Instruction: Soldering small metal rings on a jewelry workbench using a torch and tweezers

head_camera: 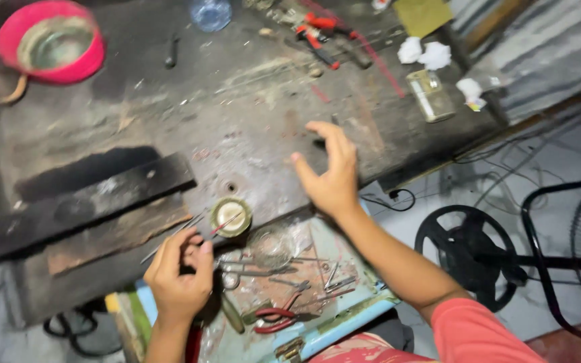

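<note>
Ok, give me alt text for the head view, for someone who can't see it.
Over a scarred dark workbench, the person's left hand pinches thin metal rods beside a small round tin, while the right hand hovers open above the bench. A drawer of pliers sits below; a pink bowl and red-handled cutters lie farther back.

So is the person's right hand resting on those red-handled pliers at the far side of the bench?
No. The right hand hovers open over bare dark bench, while the red-handled pliers lie untouched well beyond it.
</note>
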